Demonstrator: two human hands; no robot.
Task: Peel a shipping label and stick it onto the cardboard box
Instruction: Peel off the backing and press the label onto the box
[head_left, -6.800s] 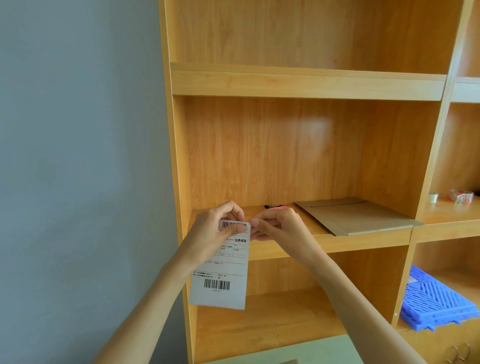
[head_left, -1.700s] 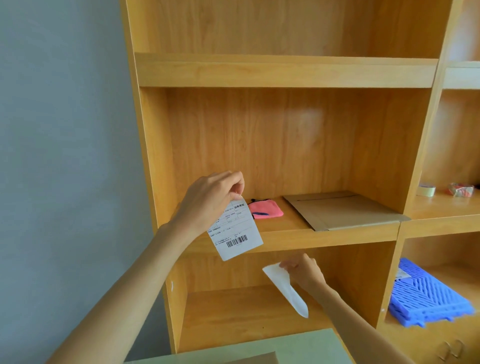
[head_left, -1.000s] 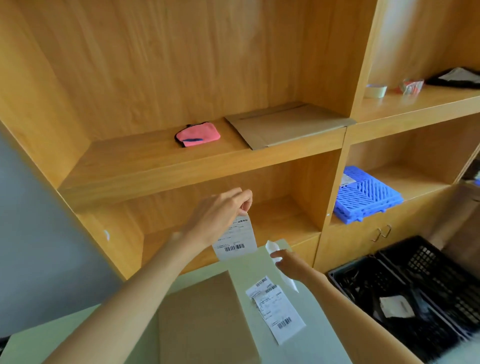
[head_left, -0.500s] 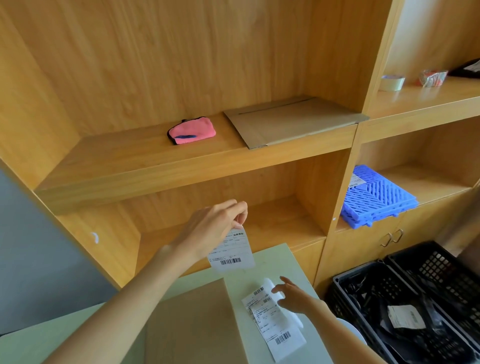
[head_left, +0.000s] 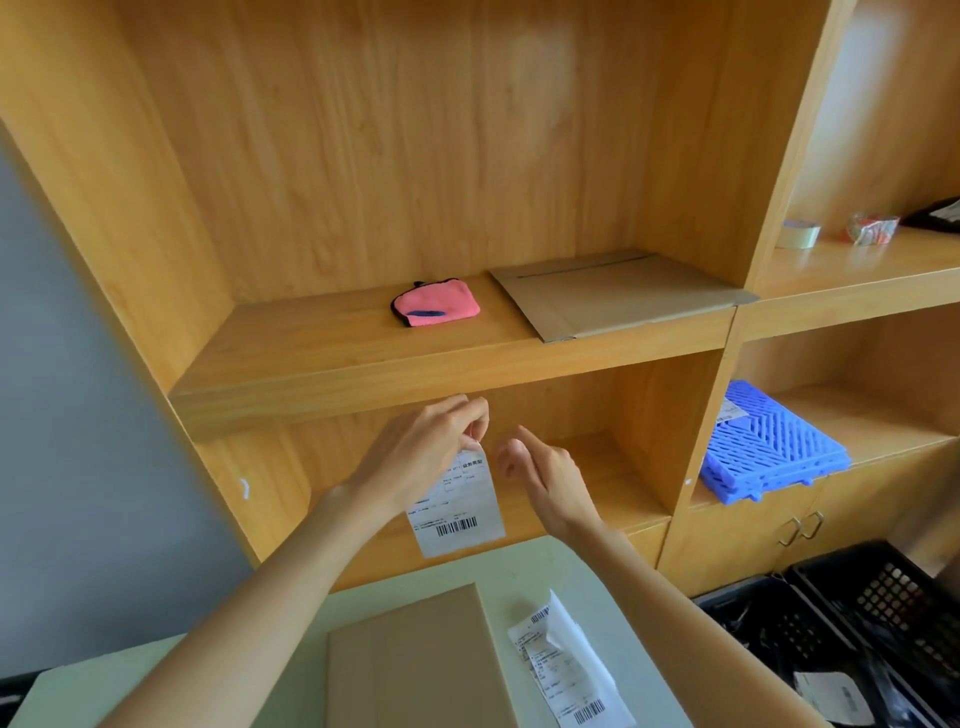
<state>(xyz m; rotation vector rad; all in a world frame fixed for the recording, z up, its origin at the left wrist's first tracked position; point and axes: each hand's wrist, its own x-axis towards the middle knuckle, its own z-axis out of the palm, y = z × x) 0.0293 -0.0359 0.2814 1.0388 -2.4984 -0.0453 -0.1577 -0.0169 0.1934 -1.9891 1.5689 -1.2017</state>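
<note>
So the left hand (head_left: 421, 457) is pinching the top edge of the shipping label (head_left: 460, 506) between thumb and fingertips, and the label just hangs down in mid-air, barcode at the bottom, roughly in the middle of the frame. The right hand (head_left: 540, 475) is right beside it with fingers loosely spread, holding nothing and not quite touching the label. Down at the bottom centre the cardboard box (head_left: 415, 662) sits flat on the pale green table (head_left: 171, 670), below the hanging label and clear of it. Just right of the box there's a strip of more labels (head_left: 569, 675) lying on the table. Behind it all is a wooden shelf (head_left: 452, 358) with a pink pouch (head_left: 435, 310) and a flattened carton (head_left: 618, 293). A black crate (head_left: 857, 634) sits lower right.
</note>
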